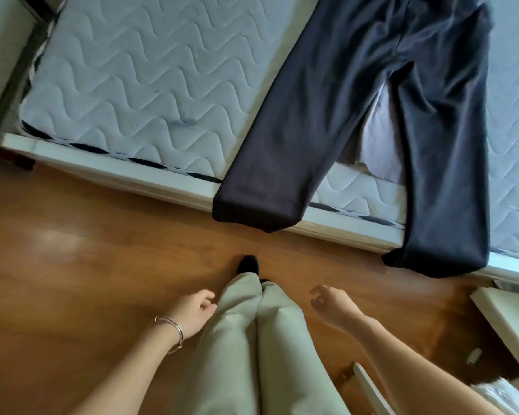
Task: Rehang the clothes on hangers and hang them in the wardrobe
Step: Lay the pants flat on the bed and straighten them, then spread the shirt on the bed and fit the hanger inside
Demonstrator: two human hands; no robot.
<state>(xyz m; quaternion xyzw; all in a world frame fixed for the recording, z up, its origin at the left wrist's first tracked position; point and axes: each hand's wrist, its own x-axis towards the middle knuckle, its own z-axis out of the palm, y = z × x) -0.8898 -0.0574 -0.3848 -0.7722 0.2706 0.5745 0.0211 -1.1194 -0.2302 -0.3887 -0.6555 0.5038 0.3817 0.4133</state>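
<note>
A pair of dark navy trousers [369, 115] lies spread on a bare quilted mattress [138, 85], both leg ends hanging over the bed's near edge. My left hand [192, 310], with a bracelet on the wrist, hangs low beside my left leg with loosely curled fingers and holds nothing. My right hand [333, 304] hovers over the floor near my right leg, fingers loosely bent, also holding nothing. Both hands are well short of the trousers. No hanger is in view.
Wooden floor [72, 265] runs between me and the white bed frame [111, 169]. My beige trouser legs [252, 339] and a dark shoe [247, 264] stand in the middle. White furniture panels [510, 319] sit at the lower right. A pale cloth [381, 139] shows between the navy legs.
</note>
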